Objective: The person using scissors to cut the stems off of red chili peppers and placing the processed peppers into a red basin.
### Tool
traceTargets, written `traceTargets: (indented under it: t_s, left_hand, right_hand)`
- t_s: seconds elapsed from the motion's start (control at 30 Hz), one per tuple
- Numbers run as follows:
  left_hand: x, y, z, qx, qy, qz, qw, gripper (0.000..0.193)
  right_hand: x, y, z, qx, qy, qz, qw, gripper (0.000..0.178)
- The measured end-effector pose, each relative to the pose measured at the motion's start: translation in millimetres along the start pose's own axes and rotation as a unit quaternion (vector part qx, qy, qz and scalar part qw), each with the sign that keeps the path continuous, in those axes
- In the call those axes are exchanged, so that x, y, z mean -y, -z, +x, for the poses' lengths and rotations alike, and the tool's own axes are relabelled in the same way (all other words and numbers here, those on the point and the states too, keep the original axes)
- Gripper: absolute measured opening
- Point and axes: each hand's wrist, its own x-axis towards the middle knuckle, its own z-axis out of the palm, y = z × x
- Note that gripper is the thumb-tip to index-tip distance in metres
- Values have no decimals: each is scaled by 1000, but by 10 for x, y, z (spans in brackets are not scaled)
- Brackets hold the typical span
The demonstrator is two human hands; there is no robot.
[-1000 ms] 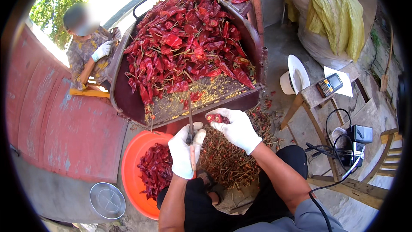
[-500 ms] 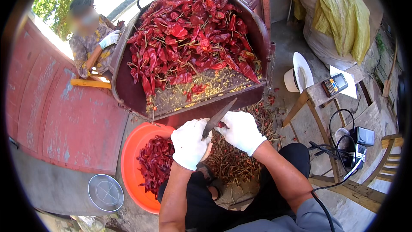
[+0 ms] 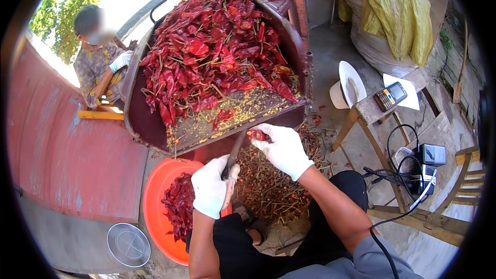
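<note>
My left hand [image 3: 209, 188], in a white glove, is closed around a dark, tapered metal blade [image 3: 236, 152] that points up and away; whether it is a knife or scissors, I cannot tell. My gloved right hand [image 3: 287, 150] pinches a dried red chili pepper [image 3: 258, 135] close to the blade's tip. Beyond both hands, a heap of dried red chili peppers [image 3: 206, 62] with stems fills a dark red metal cart bed [image 3: 305, 80]. Below my left hand, an orange basin [image 3: 154, 204] holds more chilies [image 3: 178, 209]. A pile of cut stems [image 3: 268, 186] lies under my right hand.
Another person [image 3: 101, 67] with a white glove sits left of the cart. At right stand a wooden stool [image 3: 369, 111] bearing a handheld device [image 3: 391, 96], a white hat [image 3: 349, 88], black cables [image 3: 398, 175] and a covered sack [image 3: 392, 15]. A round sieve [image 3: 129, 245] lies lower left.
My hands have moved apart: the left went down and left with the blade, the right slightly up with the chili. The whole view has shifted a little.
</note>
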Motion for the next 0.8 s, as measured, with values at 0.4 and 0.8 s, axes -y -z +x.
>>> traceTargets:
  t_s: [0.4, 0.8]
  left_hand:
    - [-41, 88, -44, 32, -110, 179, 977, 25]
    - [26, 155, -72, 84, -103, 200, 971, 23]
  right_hand:
    - [-84, 34, 43, -3, 12, -47, 999, 29]
    - [-112, -14, 38, -12, 85, -158, 984, 30]
